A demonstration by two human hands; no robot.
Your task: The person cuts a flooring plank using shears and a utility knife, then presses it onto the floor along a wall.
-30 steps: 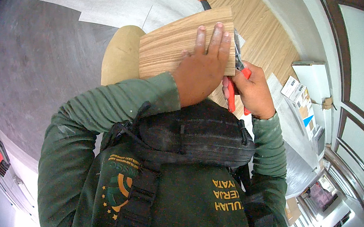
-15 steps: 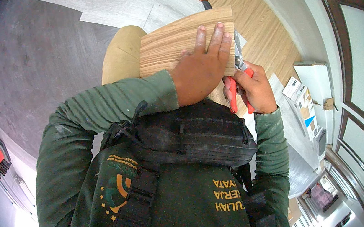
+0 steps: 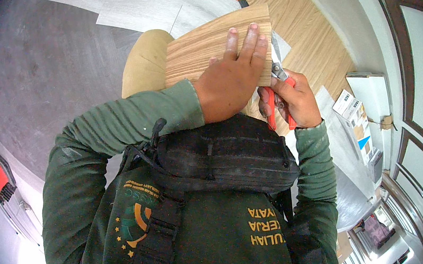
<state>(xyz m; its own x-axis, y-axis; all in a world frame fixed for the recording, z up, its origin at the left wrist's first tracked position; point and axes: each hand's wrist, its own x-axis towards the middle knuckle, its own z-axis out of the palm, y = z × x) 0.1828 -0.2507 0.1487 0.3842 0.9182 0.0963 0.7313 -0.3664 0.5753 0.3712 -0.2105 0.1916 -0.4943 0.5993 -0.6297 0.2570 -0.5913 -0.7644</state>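
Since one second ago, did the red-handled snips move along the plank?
Yes. The red-handled snips in the right hand shifted slightly toward the person, down the right edge of the wood-look plank.

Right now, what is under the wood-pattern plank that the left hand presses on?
Under the plank a round tan seat shows at its left edge. How far the seat reaches beneath is covered by the plank and the left hand. Grey floor lies below.
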